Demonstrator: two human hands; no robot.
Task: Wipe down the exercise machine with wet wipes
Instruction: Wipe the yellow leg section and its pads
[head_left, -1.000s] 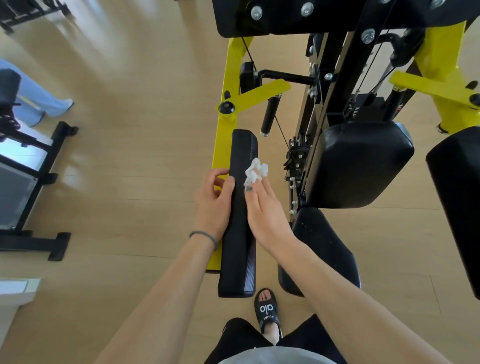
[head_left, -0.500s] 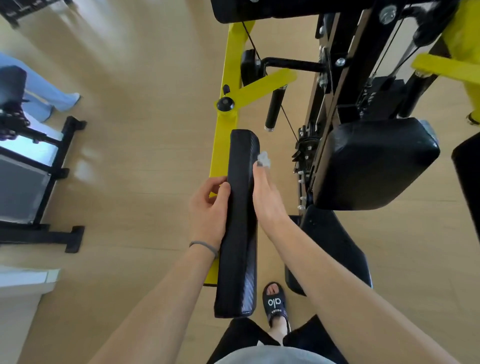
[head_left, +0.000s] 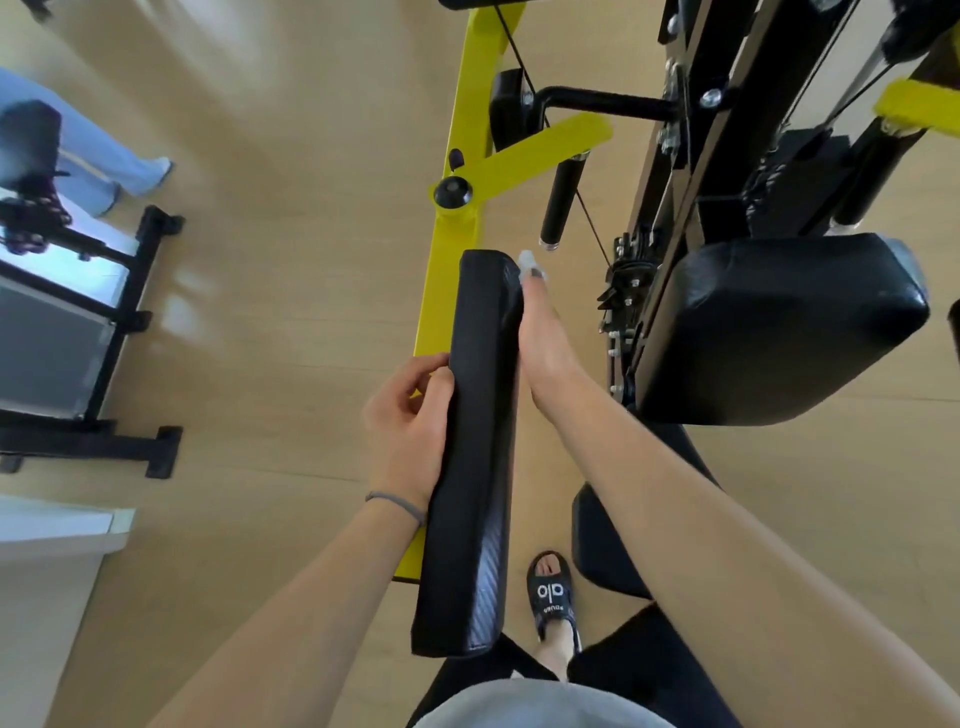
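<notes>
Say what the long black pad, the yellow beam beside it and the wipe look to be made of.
Long black pad: seemingly vinyl or faux leather, slightly glossy, textured near end. Yellow beam: likely painted metal, smooth and flat-faced. Wipe: pale, crumpled; material unclear.

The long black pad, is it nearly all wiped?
Can't tell what's already clean; nothing shows wet. Right now the right hand presses a wet wipe along the long black pad's right edge, near its far end, while the left hand steadies it. The big black pad isn't being touched.
</notes>
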